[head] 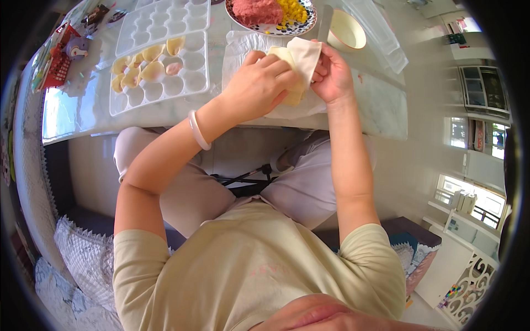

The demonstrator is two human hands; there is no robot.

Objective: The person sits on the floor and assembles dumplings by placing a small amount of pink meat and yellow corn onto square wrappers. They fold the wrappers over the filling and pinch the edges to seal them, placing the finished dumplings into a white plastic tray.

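Note:
My right hand (336, 74) pinches the edge of a pale, square dough wrapper (305, 54), tilted up above the table. Yellowish dough wrappers (295, 94) lie against it on the left, and the curled fingers of my left hand (265, 80) grip them. How many sheets there are is hard to tell. Crumpled white paper (238, 43) spreads beneath. To the left, a clear plastic tray (165, 97) with round hollows holds several folded dumplings (152, 71); one hollow contains a pinkish lump (174, 68). Beyond my hands, a patterned plate (273, 31) carries pink minced filling (256, 11) and corn kernels (295, 11).
A cream bowl (348, 31) stands behind my right hand, with a flat metal blade (326, 22) beside it. Clear plastic trays or lids (379, 35) lie at the right. Far left is a red basket (57, 70) with a purple toy (76, 47). The marble-look table edge (368, 128) faces my knees.

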